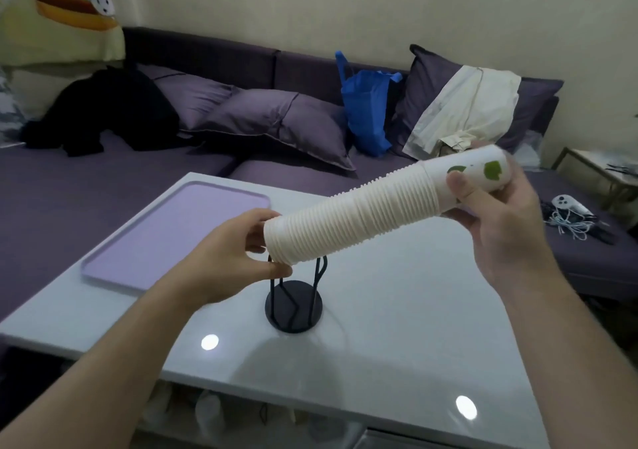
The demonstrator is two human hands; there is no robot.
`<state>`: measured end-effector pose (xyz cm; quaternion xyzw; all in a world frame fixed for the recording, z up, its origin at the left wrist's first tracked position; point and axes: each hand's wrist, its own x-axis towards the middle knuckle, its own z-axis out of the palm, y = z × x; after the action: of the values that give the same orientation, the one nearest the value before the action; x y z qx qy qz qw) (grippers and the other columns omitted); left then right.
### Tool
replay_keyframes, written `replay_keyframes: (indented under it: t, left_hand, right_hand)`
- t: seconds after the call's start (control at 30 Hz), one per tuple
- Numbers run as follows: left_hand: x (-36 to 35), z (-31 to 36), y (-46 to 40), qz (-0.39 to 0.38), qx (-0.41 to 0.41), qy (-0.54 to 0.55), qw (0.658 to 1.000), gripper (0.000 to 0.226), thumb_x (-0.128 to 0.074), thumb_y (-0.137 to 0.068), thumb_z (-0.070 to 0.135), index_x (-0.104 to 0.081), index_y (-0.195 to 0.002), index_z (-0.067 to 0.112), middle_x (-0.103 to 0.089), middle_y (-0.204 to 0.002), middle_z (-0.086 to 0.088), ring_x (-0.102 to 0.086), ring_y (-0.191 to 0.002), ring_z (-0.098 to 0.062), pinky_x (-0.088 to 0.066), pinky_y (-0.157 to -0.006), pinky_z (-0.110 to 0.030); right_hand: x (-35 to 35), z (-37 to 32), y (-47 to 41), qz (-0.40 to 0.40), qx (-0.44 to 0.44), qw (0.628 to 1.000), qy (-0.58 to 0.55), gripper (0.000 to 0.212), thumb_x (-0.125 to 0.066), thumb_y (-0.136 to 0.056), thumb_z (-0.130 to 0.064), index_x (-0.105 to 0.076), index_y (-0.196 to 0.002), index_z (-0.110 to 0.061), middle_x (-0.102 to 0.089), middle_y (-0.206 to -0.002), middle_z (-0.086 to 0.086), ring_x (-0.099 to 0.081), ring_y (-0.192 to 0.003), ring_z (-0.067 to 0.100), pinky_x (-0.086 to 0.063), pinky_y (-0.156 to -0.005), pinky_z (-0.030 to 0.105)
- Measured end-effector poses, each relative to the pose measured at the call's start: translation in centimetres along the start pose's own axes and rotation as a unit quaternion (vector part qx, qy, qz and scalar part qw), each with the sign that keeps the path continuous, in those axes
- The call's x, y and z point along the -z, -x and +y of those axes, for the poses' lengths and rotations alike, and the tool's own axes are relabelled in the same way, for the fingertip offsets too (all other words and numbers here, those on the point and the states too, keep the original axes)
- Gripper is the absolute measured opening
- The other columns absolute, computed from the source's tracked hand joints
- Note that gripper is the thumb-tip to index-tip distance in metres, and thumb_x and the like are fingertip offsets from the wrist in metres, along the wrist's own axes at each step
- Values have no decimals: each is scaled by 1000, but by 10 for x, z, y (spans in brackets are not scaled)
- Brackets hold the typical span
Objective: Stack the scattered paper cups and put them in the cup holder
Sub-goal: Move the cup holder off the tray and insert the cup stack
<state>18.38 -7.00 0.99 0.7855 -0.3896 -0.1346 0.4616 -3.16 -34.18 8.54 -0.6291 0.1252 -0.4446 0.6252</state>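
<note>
A long stack of paper cups [373,208] is being held in the air above the white table [379,338], lying nearly level and slanting up from lower left to upper right. The left hand [228,258] is gripping the open-rim end, its thumb curling under the lowest rim and its fingers wrapping over the top. The right hand [500,213] is clamping round the closed bottom end, where the outermost cup is showing green leaf prints; its thumb is pressing on the near side of the cup wall, and the far fingertips are blurred, so how they are lying behind the cup is hard to tell.

Directly beneath the left end of the stack, the black cup holder [294,305] is standing upright on the table, with a round base and thin wire uprights rising toward the cups; the stack is hanging just above the tops of the wires and seems not to be touching them. A lilac tray [165,234] is lying flat on the far left part of the table, well apart from the holder.

Behind the table a purple sofa [103,179] is carrying purple cushions [269,124], a black garment [110,113], a blue bag [366,110] and a pale cloth [466,103]
</note>
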Motion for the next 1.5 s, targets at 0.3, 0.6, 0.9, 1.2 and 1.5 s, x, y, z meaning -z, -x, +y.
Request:
replay_keyframes:
  t: [0.3, 0.6, 0.9, 1.2, 1.5]
  left_hand:
    - [-23, 5, -6, -1, 0, -81, 997, 59, -99, -72, 29, -68, -122, 27, -69, -115, 12, -65, -107, -13, -59, -94, -38]
    - [-40, -10, -4, 5, -26, -62, 998, 87, -92, -65, 39, -50, -140, 49, -61, -120, 19, -53, -118, -6, -59, -89, -37]
    - [-45, -23, 0, -31, -28, -23, 999, 71, -90, -67, 24, -57, -129, 38, -63, -121, 20, -65, -109, -13, -61, -97, -48]
    - [-38, -44, -6, -126, 65, -28, 990, 109, -87, -73, 17, -25, -156, 49, -62, -132, 16, -66, -123, -17, -65, -98, -47]
    - [-49, -46, -3, -119, 43, -47, 991, 68, -70, -91, 2, -50, -148, 34, -65, -130, 18, -67, -117, -9, -58, -104, -36]
  right_hand:
    - [-67, -54, -20, -86, 125, 966, 208, 63, -88, -85, -17, -62, -142, -23, -67, -117, -9, -69, -103, 5, -63, -92, 37]
    - [-117, -51, -19, -156, 169, 917, 325, 70, -90, -80, -35, -60, -143, -33, -65, -133, -22, -64, -118, 1, -55, -104, 34]
    - [-138, -17, 1, -227, 137, 882, 390, 71, -89, -82, -30, -57, -145, -34, -64, -118, -24, -61, -95, -16, -45, -76, 4]
    - [-142, -4, 5, -257, 106, 854, 440, 76, -84, -84, -34, -47, -150, -43, -64, -124, -19, -64, -98, 0, -53, -85, 19]
    - [-143, -4, 1, -257, 86, 851, 451, 85, -83, -83, -36, -37, -155, -43, -67, -128, -13, -67, -105, 10, -58, -89, 29]
